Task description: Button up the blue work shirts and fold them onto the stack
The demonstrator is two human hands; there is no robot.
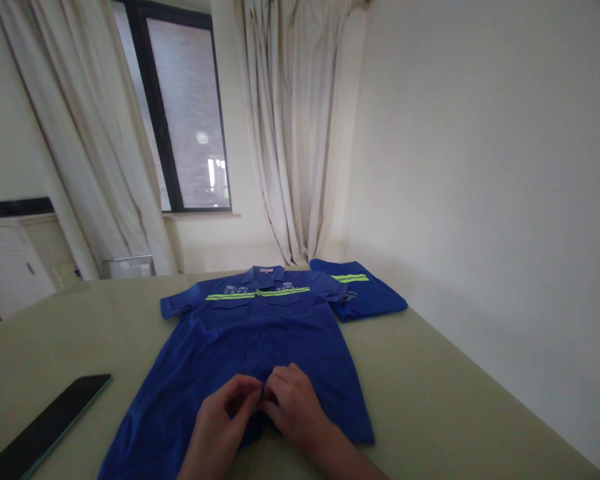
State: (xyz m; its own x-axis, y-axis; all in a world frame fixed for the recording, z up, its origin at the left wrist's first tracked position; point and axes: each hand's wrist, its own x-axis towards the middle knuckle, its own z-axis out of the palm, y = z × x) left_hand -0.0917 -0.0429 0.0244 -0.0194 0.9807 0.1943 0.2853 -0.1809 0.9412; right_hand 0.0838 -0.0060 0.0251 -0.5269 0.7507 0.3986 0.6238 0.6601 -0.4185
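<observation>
A blue short-sleeved work shirt (290, 340) lies face up, its collar pointing away from me. Yellow-green reflective stripes cross its chest above two flap pockets. At the lower front edge, both hands pinch the placket close together. My left hand (225, 413) has thumb and forefinger closed on the cloth. Right beside it, the curled fingers of my right hand (293, 400) grip the same spot. Whether a button sits between the fingertips is hidden.
A folded blue garment (375, 297) with a reflective stripe lies at the back right, touching the shirt's sleeve. A dark flat slab (50, 423) rests at the left of the greenish table (455, 400). The wall (495, 200) borders the table's right side; curtains (295, 133) hang behind.
</observation>
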